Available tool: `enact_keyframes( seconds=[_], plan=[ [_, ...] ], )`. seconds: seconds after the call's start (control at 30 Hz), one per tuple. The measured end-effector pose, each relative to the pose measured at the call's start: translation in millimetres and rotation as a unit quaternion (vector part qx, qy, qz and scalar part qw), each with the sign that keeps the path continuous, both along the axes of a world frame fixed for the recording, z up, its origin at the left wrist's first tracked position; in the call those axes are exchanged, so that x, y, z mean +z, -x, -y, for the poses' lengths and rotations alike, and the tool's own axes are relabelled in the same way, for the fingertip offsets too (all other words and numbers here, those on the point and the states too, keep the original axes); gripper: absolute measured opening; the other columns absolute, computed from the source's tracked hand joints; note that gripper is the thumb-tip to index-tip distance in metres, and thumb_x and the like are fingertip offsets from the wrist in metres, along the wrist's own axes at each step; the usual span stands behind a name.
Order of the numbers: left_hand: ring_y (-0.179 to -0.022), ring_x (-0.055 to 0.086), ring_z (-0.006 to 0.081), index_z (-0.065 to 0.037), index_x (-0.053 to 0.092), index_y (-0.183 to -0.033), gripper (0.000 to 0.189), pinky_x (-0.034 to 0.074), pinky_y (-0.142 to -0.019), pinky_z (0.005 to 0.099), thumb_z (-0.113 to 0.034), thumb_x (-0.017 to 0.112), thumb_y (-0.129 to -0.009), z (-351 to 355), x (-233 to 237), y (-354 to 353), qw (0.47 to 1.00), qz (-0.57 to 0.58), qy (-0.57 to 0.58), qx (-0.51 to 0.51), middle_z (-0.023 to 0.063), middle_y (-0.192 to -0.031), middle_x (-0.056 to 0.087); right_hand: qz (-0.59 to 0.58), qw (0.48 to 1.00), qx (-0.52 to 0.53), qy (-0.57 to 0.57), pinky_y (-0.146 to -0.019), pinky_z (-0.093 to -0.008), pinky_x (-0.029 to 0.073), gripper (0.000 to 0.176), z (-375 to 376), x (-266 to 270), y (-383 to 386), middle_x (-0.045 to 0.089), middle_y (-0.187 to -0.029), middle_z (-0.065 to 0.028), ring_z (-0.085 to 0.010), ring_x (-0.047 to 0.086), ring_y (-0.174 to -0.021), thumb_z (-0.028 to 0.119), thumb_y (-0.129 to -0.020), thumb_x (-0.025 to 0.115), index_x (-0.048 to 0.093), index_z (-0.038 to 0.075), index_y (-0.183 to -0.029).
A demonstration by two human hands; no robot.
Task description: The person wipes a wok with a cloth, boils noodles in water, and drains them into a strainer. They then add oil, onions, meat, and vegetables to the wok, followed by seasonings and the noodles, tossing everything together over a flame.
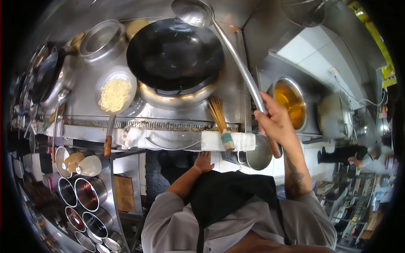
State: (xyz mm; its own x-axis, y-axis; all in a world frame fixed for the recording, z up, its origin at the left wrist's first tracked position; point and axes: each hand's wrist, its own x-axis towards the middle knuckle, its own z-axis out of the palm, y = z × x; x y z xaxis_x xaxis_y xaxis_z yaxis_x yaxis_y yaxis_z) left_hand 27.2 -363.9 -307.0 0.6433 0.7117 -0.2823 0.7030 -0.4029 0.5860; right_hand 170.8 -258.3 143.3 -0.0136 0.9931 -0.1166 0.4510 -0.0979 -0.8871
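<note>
Head view: I've the right hand (275, 121) closed firmly round the ladle (241, 70), bowl by far rim of wok (175, 55); left hand (203, 162) near towel (210, 141), can't tell its grip. Loose wrist could knock ladle into wok; bumped strainer (118, 74) could spill noodles (114, 95).

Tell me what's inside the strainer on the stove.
A pile of pale noodles lies in the strainer. Bare metal with small holes shows beyond its edges; the part beneath the noodles is covered and cannot be seen.
</note>
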Motion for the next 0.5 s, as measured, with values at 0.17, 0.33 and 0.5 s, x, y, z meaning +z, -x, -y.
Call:
enact_keyframes(
  seconds=[0.17,0.33,0.5],
  plan=[
    [-0.137,0.023,0.0395,0.010,0.024,-0.141,0.090,0.017,-0.113,0.0504,-0.044,0.060,-0.078,2,4,-17,0.994,-0.105,0.013,-0.026,0.0249,-0.146,0.028,-0.295,0.941,-0.081,0.143,-0.040,-0.0234,0.034,0.041,18,3,-36,0.052,-0.068,-0.0023,-0.0095,0.044,-0.041,0.002,-0.087,0.051,0.048,-0.001,-0.128],
    [-0.140,0.018,0.0397,0.011,0.025,-0.140,0.094,0.012,-0.114,0.0527,-0.042,0.064,-0.073,-7,-21,-42,0.970,-0.230,-0.028,-0.074,0.0248,-0.148,0.025,-0.361,0.909,-0.166,0.125,-0.038,-0.0238,0.033,0.038,62,6,-86,0.051,-0.067,-0.0019,-0.0094,0.044,-0.041,0.006,-0.087,0.049,0.050,0.000,-0.125],
    [-0.138,0.025,0.0391,0.009,0.028,-0.139,0.089,0.020,-0.114,0.0479,-0.037,0.063,-0.073,-22,-5,-37,0.981,-0.176,-0.011,-0.086,0.0253,-0.144,0.032,0.009,0.966,-0.254,0.056,-0.042,-0.0239,0.040,0.044,134,1,-124,0.053,-0.066,-0.0033,-0.0092,0.050,-0.045,0.002,-0.084,0.050,0.048,-0.006,-0.127]
  ],
)
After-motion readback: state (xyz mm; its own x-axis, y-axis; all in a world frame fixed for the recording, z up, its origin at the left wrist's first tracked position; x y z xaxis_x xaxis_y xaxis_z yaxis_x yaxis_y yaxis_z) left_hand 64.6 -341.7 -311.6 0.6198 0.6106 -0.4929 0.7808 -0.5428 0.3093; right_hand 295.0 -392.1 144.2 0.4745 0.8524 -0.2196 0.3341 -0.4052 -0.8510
